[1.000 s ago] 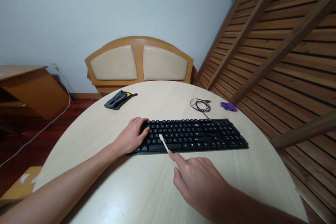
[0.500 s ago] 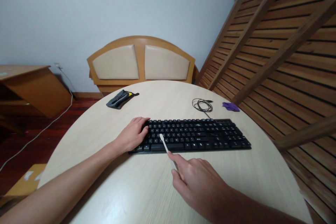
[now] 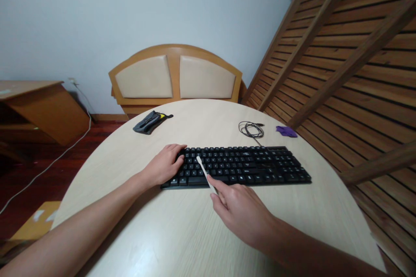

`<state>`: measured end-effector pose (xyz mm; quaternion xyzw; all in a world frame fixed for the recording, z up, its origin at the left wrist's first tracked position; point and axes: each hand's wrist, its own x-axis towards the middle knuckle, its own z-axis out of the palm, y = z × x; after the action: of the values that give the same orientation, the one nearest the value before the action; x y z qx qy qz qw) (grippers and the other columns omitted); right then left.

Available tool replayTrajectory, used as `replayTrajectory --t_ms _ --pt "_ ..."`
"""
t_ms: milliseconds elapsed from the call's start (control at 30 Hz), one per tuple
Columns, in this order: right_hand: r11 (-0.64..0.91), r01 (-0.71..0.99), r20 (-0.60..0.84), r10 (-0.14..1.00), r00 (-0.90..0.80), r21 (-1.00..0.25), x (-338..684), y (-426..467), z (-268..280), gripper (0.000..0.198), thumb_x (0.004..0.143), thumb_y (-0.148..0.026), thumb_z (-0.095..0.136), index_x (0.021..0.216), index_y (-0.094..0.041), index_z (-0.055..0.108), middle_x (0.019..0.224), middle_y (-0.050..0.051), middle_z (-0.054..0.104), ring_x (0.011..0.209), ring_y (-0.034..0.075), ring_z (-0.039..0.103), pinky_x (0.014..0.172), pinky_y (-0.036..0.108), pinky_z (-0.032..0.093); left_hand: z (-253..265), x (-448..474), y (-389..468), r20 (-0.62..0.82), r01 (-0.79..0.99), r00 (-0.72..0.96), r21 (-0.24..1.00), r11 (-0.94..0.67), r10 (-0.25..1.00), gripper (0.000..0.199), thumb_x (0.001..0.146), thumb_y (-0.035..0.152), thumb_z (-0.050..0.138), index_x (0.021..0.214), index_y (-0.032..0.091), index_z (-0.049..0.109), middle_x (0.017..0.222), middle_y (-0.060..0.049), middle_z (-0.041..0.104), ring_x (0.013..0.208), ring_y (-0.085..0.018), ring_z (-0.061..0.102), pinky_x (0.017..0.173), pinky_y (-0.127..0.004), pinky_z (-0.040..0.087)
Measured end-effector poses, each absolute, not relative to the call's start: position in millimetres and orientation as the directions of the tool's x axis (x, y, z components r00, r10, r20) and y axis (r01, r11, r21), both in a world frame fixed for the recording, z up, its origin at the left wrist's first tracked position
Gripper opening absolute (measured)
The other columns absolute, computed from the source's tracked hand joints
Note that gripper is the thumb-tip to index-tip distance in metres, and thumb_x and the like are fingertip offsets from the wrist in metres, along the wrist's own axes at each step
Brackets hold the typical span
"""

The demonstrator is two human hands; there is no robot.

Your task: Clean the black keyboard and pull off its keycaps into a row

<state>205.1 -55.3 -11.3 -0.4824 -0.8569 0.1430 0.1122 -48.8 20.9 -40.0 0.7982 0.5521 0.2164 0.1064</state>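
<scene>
A black keyboard [image 3: 242,166] with white-marked keys lies flat on the pale round table. Wrapped over its left end is my left hand [image 3: 166,164], with the thumb on the left keys and the fingers at the far edge. My right hand [image 3: 244,213], just in front of the keyboard, grips a white toothbrush [image 3: 204,171] by its handle. The brush head points away from me and lies over the upper left letter keys. Part of the handle is hidden in my fingers.
Behind the keyboard lies its coiled black cable [image 3: 251,129], with a purple cloth [image 3: 286,131] to the right. A dark grey pouch [image 3: 150,123] with a yellow patch sits at the back left. Wooden slats [image 3: 364,78] lean along the table's right side.
My right hand and the toothbrush have moved away from me, so the brush head is now over a farther row of keys. My left hand keeps its place on the keyboard.
</scene>
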Motion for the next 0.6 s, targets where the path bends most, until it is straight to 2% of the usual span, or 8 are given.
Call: replayTrajectory --t_ms 133,300,600 --pt "0.442 0.775 0.032 0.876 -0.481 -0.452 205 -54 -11 0.046 0.093 -0.028 0.046 0.138 -0.021 0.057 0.055 -0.004 0.059 0.048 0.013 0.052 0.053 0.024 0.034 -37 -52 22 0.209 0.827 0.326 0.409 -0.385 0.922 0.041 0.096 0.034 0.041 0.13 0.018 0.058 0.127 -0.012 0.065 0.122 -0.028 0.057 0.107 -0.048 0.043" --pt "0.39 0.738 0.017 0.889 -0.457 -0.551 204 -45 -15 0.049 0.095 -0.031 0.042 0.142 -0.02 0.052 0.055 -0.005 0.055 0.048 0.013 0.045 0.05 0.024 0.031 -30 -63 27 0.152 0.799 0.412 0.414 -0.436 0.898 0.047 0.098 0.039 0.04 0.136 0.016 0.054 0.135 -0.012 0.062 0.126 -0.027 0.055 0.111 -0.046 0.04" --pt "0.366 0.754 0.014 0.904 -0.428 -0.546 201 -45 -15 0.049 0.095 -0.032 0.041 0.141 -0.019 0.054 0.054 -0.005 0.051 0.047 0.013 0.04 0.049 0.024 0.027 -29 -70 29 0.176 0.77 0.449 0.421 -0.48 0.876 0.041 0.098 0.038 0.043 0.133 0.02 0.055 0.132 -0.01 0.064 0.122 -0.026 0.058 0.108 -0.044 0.043"
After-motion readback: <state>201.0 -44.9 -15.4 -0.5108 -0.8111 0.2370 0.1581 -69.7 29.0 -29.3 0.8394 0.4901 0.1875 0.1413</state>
